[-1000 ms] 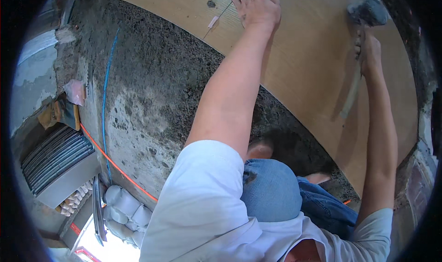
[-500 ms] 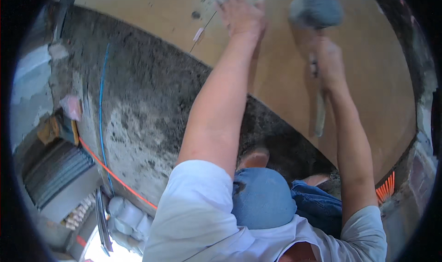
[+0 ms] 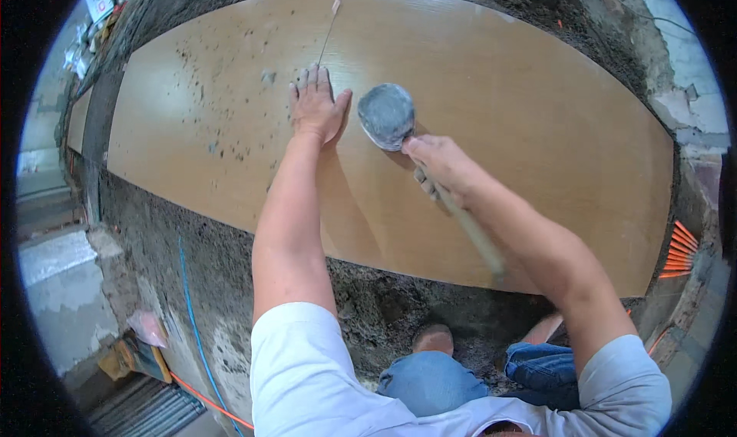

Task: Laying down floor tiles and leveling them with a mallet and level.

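My left hand (image 3: pixel 315 107) lies on a large beige tile (image 3: pixel 553 153), fingers stretched out and slightly spread, just below a thin seam line topped by a small pale piece (image 3: pixel 335 7). My right hand (image 3: pixel 441 164) grips a mallet by its long pale handle (image 3: pixel 484 245). Its grey, dusty round head (image 3: pixel 386 114) is at or just over the tile, right of my left hand; whether it touches I cannot tell. Dark specks of debris are scattered over the tile's left part.
Rough dark mortar (image 3: pixel 384 299) surrounds the tile. Orange tubes (image 3: pixel 679 249) fan out at the right. A blue line (image 3: pixel 188 306), an orange line (image 3: pixel 199 395), a pink bag (image 3: pixel 146 326) and stacked dark strips (image 3: pixel 146 406) lie at lower left; my bent knees are below.
The view has tilted to take in the whole tile. The mallet has swung leftward from the far right toward my left hand, which still lies flat.
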Available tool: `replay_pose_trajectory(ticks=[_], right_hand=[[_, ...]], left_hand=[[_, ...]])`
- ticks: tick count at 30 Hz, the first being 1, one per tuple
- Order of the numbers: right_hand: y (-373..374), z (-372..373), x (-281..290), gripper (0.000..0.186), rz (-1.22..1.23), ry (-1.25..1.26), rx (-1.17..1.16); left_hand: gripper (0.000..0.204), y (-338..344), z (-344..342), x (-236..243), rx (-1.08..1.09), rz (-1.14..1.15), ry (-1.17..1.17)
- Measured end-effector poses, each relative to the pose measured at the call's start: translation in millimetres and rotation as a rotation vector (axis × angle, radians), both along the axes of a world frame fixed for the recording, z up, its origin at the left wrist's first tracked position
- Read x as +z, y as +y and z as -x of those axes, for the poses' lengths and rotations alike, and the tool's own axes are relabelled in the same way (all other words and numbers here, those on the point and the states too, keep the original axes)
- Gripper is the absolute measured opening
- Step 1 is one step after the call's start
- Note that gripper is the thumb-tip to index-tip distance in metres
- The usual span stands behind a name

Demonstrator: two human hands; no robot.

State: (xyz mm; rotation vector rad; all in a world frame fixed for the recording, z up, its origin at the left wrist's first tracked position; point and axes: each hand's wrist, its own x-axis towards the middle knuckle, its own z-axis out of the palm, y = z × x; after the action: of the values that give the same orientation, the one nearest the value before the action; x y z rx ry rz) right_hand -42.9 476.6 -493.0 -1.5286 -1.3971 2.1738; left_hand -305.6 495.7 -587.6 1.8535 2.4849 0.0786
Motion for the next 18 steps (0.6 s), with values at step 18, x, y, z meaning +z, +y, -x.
replay_pose_trajectory(ticks=[18], right_hand=[[135.8, 31.6, -21.4, 0.041, -0.388, 0.044, -0.326]], left_hand=[[0.076, 5.4, 0.5, 6.1, -0.028, 0.046, 0.050]])
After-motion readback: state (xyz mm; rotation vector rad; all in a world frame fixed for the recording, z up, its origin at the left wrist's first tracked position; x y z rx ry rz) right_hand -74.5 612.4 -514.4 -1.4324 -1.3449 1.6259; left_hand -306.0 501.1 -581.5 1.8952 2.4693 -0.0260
